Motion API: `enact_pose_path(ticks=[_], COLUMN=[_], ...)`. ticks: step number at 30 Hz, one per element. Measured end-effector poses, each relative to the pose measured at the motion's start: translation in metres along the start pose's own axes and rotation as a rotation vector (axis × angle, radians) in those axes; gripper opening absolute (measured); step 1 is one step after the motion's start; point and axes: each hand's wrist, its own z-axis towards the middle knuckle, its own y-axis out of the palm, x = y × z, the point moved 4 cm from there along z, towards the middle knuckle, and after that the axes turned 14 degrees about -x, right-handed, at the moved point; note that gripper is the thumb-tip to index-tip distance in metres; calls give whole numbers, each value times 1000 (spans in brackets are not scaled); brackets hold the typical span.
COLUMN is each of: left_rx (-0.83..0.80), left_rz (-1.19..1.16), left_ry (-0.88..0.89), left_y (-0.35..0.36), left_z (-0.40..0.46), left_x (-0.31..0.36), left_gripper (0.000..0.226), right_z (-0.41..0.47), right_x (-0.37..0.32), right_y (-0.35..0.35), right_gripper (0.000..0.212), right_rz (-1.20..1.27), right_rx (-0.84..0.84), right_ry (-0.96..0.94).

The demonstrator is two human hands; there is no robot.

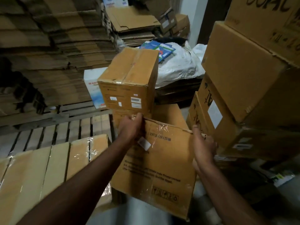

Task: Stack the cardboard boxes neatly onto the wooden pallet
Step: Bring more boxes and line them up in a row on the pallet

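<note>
A taped brown cardboard box (pixel 162 168) with printed text stands right in front of me, tilted. My left hand (pixel 131 125) grips its upper left corner. My right hand (pixel 203 146) presses flat against its upper right edge, thumb up. Behind it a smaller taped box (pixel 129 82) rests on another box that is mostly hidden. The wooden pallet (pixel 56 132) lies to the left, slats bare in the middle. A row of sealed boxes (pixel 48 164) sits on the pallet's near side.
Large stacked boxes (pixel 243 88) with black writing crowd the right side. Piles of flattened cardboard (pixel 48 46) fill the back left. A white sack (pixel 178 67) with blue booklets lies behind the small box. A white printed carton (pixel 94 88) stands at the pallet's far edge.
</note>
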Motion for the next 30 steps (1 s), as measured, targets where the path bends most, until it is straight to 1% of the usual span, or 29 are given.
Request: enact_pose_path(ticks=[3, 4, 6, 8, 10, 11, 13, 15, 16, 19, 22, 24, 27, 30], left_rx=[41, 77, 128, 153, 206, 240, 305, 364, 390, 494, 608, 690, 882, 1038], left_rz=[40, 54, 81, 89, 71, 48, -14, -68, -92, -166, -219, -255, -239, -146], left_ry=[-13, -32, -80, -110, -130, -141, -143, -139, -142, -148, -164, -149, -150, -173], left_y=[-39, -56, -92, -136, -190, -220, -281, -350, -386, -490, -578, -630, -706, -785], left_z=[-35, -46, -68, -94, -124, -139, -173, -206, -224, -280, -334, -362, -400, -425], left_x=[-7, -10, -17, -25, -38, -47, -69, -90, -101, -126, -139, -147, -167, -197], left_gripper=[32, 31, 37, 45, 47, 47, 39, 31, 31, 39, 56, 63, 74, 90], right_z=[-41, -56, -88, -123, -166, -190, -240, -295, -322, -400, -472, -512, -565, -611], right_x=[11, 14, 13, 10, 5, 5, 7, 12, 14, 11, 0, -6, -8, -3], right_y=[24, 35, 60, 90, 130, 152, 202, 256, 284, 364, 434, 479, 546, 615], right_gripper=[90, 88, 79, 80, 83, 77, 62, 56, 55, 52, 62, 59, 58, 59], right_rz=[83, 98, 104, 89, 66, 67, 75, 83, 86, 4, -47, -83, -123, -120], right_rx=[-114, -144, -178, -194, -224, -244, -295, -352, -385, -464, -556, -611, -703, -788], right_ry=[82, 101, 98, 65, 20, -3, -83, -147, -169, -192, -225, -239, -240, -237])
